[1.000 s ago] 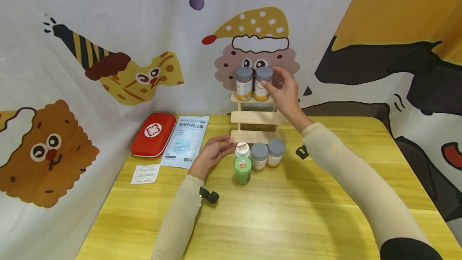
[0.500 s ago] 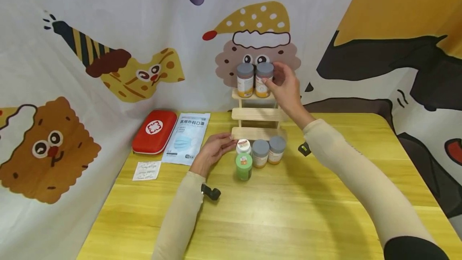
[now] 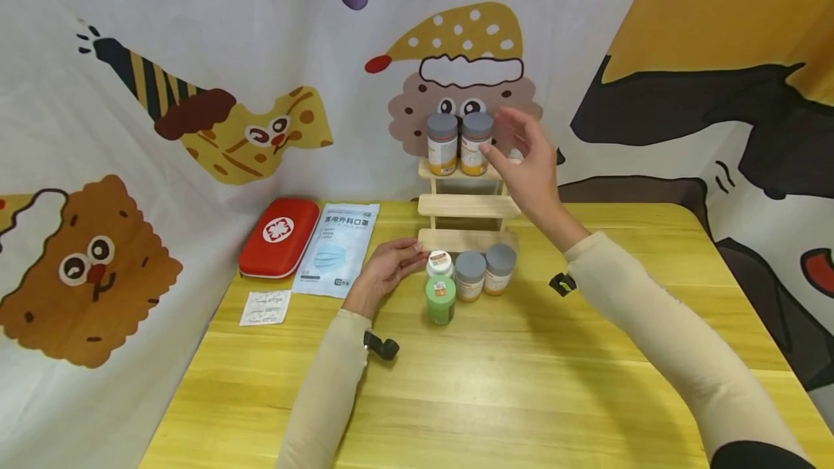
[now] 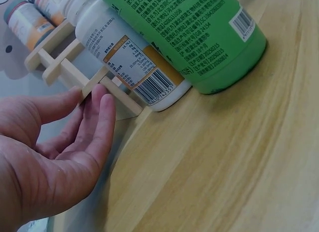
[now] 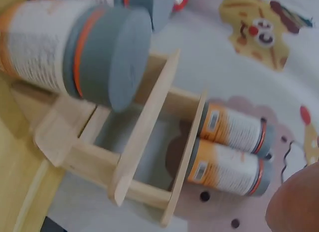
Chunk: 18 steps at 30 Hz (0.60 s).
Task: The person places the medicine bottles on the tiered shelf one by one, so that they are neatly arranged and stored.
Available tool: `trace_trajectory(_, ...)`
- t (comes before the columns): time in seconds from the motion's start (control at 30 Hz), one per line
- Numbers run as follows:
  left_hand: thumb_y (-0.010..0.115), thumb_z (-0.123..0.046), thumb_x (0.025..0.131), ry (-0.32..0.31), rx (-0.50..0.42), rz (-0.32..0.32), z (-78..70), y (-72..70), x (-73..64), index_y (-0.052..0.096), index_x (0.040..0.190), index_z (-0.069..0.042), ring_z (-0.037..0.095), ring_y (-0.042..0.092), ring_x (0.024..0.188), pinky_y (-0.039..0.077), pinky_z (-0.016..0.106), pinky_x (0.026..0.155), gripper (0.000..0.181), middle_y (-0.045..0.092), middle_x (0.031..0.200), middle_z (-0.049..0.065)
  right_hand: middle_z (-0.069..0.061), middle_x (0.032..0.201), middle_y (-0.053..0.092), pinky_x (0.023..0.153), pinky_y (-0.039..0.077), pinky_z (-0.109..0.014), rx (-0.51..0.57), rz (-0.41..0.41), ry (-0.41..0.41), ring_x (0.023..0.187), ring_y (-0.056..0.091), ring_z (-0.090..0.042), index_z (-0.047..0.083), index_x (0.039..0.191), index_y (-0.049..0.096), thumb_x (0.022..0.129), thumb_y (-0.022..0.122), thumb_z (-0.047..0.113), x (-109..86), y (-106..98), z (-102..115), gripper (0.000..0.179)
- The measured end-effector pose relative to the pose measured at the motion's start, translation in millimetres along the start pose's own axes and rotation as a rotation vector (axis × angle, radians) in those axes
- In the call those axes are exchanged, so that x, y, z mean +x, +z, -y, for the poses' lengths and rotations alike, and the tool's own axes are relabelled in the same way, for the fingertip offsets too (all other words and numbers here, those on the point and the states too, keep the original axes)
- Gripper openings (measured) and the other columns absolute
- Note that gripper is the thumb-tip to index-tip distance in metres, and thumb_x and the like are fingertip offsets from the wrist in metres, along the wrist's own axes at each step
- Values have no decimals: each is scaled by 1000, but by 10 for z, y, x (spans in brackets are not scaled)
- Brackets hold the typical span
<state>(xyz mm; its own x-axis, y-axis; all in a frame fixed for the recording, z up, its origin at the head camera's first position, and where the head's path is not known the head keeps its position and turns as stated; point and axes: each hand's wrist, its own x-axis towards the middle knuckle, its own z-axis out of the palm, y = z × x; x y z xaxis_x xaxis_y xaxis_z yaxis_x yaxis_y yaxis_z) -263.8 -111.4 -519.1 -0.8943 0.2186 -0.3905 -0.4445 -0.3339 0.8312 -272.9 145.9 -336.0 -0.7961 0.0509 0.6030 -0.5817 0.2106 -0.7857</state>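
Note:
A three-tier wooden rack [image 3: 466, 205] stands against the back cloth. My left hand [image 3: 384, 271] pinches the left end of its lowest tier between thumb and fingers, plain in the left wrist view. Two grey-capped pill bottles, a left one [image 3: 442, 145] and a right one [image 3: 476, 145], stand upright on the top tier. My right hand [image 3: 531, 165] is beside the right bottle, fingers spread and relaxed, holding nothing. In front of the rack stand a white bottle [image 4: 132, 57], a green bottle [image 3: 440, 300] and two more grey-capped bottles [image 3: 470, 277].
Left on the wooden table [image 3: 508, 389] lie a red first-aid case [image 3: 279, 239], a face mask packet [image 3: 335, 250] and a small blister pack [image 3: 264, 307]. A printed cartoon cloth [image 3: 260, 35] hangs behind and at the sides.
My right hand has let go of the right bottle on the top tier and moved slightly right. My left hand stays at the rack.

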Motion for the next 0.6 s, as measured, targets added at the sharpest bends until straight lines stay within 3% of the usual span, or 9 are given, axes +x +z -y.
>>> trace_trajectory(0.33,59,0,106,-4,14,1,8,7,-11,52,147,9,17,77,93,63,35,107,43,76,101,11,-23,148,59,125,49,-42,56,117,-39,142,57,-27,-1,148,54,91,78,-8,-498,-31,1,62)
trace_trajectory(0.6,60,0,105,15,17,21,-1,-6,-22,53,146,8,17,76,94,65,34,104,42,75,103,11,-12,149,61,122,52,-39,88,254,65,140,57,-27,11,149,56,96,77,4,-909,-22,-63,57)
